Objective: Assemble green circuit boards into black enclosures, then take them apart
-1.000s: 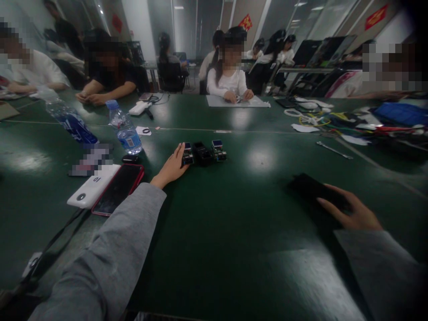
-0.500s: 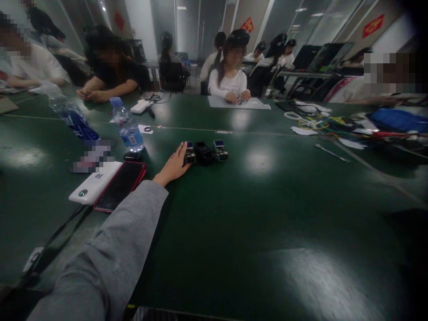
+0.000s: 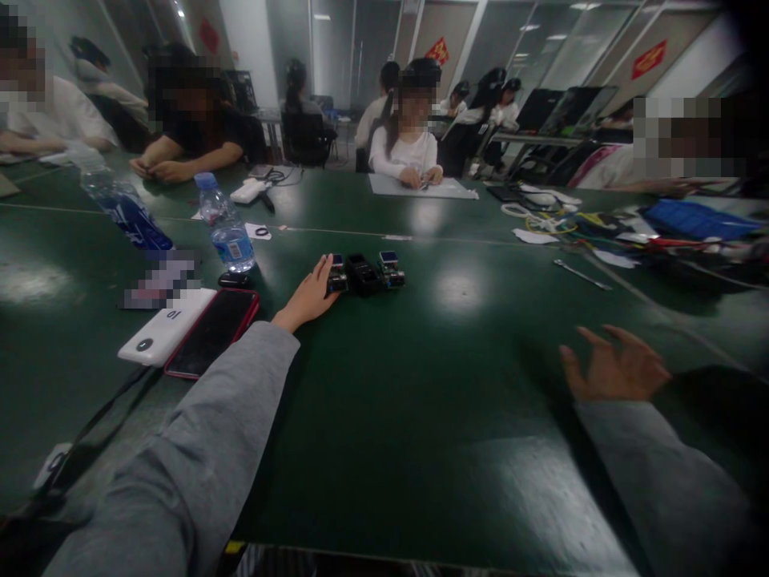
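My left hand (image 3: 308, 295) reaches out flat over the green table, fingers stretched along the left side of a small circuit board with a screen (image 3: 338, 276), apparently touching it. To its right stands a black handheld device (image 3: 364, 274), and beyond that a second circuit board with a screen (image 3: 392, 270). These three form a close row. My right hand (image 3: 616, 365) is over the right part of the table, fingers spread and slightly bent, with nothing in it. It is apart from the row, and a wrench (image 3: 582, 275) lies beyond it.
Left of my forearm lie a red-edged phone (image 3: 213, 332) and a white power bank (image 3: 168, 327). Behind them are a clear water bottle (image 3: 225, 224) and a blue-labelled bottle (image 3: 129, 208). Tangled cables (image 3: 553, 216) and a blue bundle (image 3: 702, 220) lie far right. People sit across the table.
My right hand has come into view from the right, open. My left hand stays beside the left circuit board. The whole view has shifted slightly.
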The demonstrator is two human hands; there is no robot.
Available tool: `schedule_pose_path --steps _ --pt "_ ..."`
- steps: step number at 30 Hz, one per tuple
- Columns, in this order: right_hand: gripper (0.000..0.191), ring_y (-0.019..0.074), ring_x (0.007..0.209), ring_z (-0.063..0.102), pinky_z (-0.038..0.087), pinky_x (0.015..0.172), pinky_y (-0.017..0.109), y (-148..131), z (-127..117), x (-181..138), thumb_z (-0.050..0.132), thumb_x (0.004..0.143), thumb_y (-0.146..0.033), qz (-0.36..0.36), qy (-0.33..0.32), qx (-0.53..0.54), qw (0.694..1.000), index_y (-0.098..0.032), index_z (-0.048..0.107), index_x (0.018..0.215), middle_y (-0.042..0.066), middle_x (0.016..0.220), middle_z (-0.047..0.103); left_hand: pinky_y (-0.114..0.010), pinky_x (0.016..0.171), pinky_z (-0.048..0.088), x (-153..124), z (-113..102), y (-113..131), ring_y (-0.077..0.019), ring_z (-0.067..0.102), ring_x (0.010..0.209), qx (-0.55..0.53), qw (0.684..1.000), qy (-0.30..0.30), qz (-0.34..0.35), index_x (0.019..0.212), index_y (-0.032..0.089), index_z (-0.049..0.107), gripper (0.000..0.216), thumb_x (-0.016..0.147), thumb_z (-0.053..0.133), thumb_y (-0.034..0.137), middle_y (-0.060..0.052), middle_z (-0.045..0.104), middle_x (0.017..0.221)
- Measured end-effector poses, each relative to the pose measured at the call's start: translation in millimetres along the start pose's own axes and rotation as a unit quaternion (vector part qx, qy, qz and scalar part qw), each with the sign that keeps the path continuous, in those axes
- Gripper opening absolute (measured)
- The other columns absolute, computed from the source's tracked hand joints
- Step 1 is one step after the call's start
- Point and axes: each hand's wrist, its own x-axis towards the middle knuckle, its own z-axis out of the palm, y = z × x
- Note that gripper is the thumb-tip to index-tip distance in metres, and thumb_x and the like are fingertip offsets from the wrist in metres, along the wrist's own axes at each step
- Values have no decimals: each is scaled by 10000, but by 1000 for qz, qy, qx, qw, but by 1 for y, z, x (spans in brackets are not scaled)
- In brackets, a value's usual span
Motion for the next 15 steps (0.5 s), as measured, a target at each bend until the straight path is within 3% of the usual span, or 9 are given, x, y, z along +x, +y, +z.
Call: schedule_pose_path --steps 4,6,9,13,15 --pt "525 423 1354 379 316 1031 708 -79 56 1 419 913 -602 -144 -67 13 987 -403 500 1392 113 1458 428 -585 1186 315 0 -1 1 -390 231 1519 4 1000 -5 0 1609 162 16 869 951 534 394 -241 124 1664" --pt "561 403 1347 396 340 1050 657 -131 78 1 431 938 -547 -191 -100 43 976 -291 463 1437 134 1470 426 -575 1191 314 1 -2 2 -382 225 1523 6 1000 -4 2 1609 160 17 867 952 534 388 -241 130 1663" --pt "599 350 1393 359 320 1114 569 -196 104 7 405 972 -493 -245 -116 61 961 -240 361 1513 127 1513 398 -562 1195 311 1 -2 2 -379 225 1523 15 1000 -4 7 1605 133 24 868 950 539 375 -254 143 1656" --pt "614 300 1469 248 263 1173 515 -235 131 21 329 1022 -469 -276 -102 60 954 -173 278 1558 127 1591 297 -562 1191 320 0 -1 2 -376 230 1523 24 1000 -1 10 1605 150 8 870 952 541 362 -248 144 1657" --pt "583 302 1471 244 281 1166 516 -236 141 26 300 1040 -478 -300 -126 53 944 -146 362 1516 133 1594 296 -561 1186 328 0 -1 3 -371 242 1520 24 1000 2 11 1606 176 -6 864 957 535 359 -236 138 1662"
